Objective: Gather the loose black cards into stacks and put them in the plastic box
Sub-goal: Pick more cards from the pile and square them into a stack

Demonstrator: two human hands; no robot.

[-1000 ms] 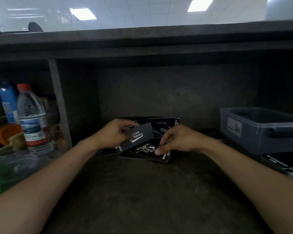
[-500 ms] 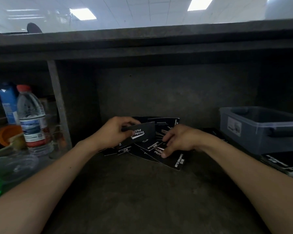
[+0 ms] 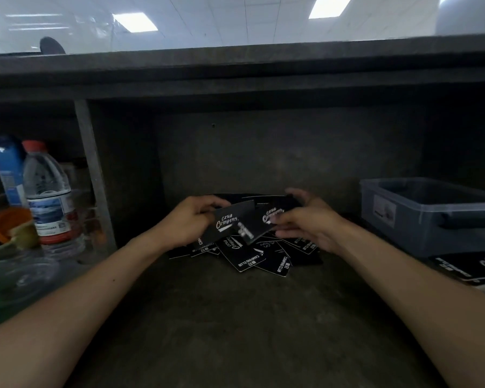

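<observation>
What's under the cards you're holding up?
More loose black cards lie scattered on the shelf. The held cards, left hand and right hand hide the rest.

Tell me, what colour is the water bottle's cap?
The cap is red, clearest in the head view.

Source: two ceiling light panels (image 3: 135,22) are glowing white above the counter top (image 3: 235,60), washing the ceiling pale.
Recess: the shelf floor (image 3: 235,331) and back wall (image 3: 263,152) are sitting in dim, flat, grainy shade.
Shadows: darkness is pooling under the overhang and in the far right corner.
Blur: the black card (image 3: 230,224) in the left hand (image 3: 191,222) is reading fairly crisp; the second card (image 3: 266,219) in the right hand (image 3: 311,222) is smearing.
Edges: wide-angle distortion is bowing the counter top and stretching both forearms; the water bottle (image 3: 48,191) and plastic box (image 3: 431,217) are going soft.
</observation>
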